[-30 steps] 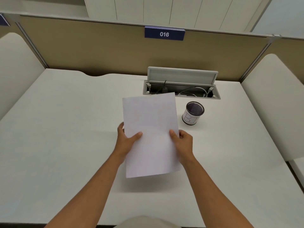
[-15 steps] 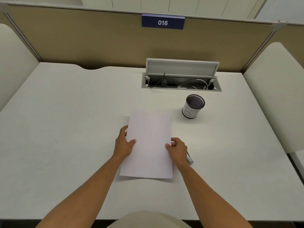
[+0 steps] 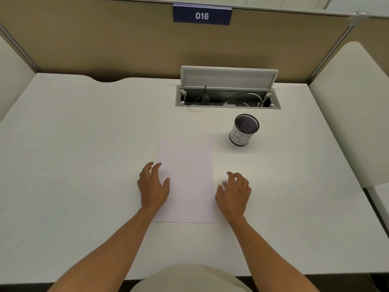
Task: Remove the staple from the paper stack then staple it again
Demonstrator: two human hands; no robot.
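Observation:
The white paper stack (image 3: pixel 187 175) lies flat on the white desk (image 3: pixel 84 165), long side pointing away from me. No staple can be made out on it. My left hand (image 3: pixel 152 186) hovers at the stack's left edge, fingers spread, holding nothing. My right hand (image 3: pixel 234 192) is just off the right edge, fingers loosely curved and apart. A small pale object (image 3: pixel 224 183) peeks out by that hand's thumb; most of it is hidden under the hand.
A black mesh pen cup (image 3: pixel 244 130) with a white label stands beyond the stack's far right corner. Behind it is an open cable box (image 3: pixel 228 98) with its lid raised. Tan partition walls and padded side panels enclose the desk.
The stack, held up in both hands a second ago, was laid flat on the desk. Both hands have let go and moved off to its sides.

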